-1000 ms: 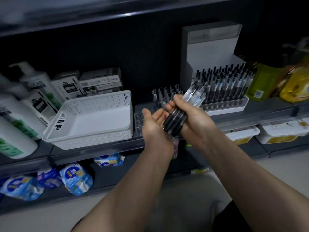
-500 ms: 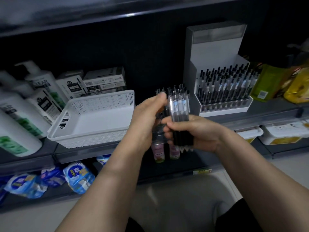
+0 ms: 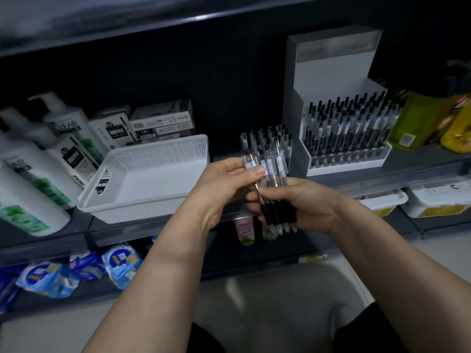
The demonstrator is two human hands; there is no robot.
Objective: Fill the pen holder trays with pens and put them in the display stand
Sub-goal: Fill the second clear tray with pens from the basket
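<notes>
Two hands share one bundle of pens.

- Right hand: fingers curled round the black grip sections at the lower end of the bundle. Writing tips point down and stick out below the fist.
- Left hand: thumb and fingers pinch a clear barrel on the upper left of the bundle, apparently singling out one pen.
- Long axis: near upright, clip ends up, tops leaning slightly left. The bundle is held in the air in front of the shelf.
- Display stand: up and to the right of the bundle, on the right hand's side. Its front tray is already packed with upright pens.
- More pen tops show just behind the bundle. The hands hide their base, so it cannot be told whether they stand in a tray.
- White basket: left of the left hand.

Judgement: the pens are already tip-down, so seating one needs no flip.
</notes>
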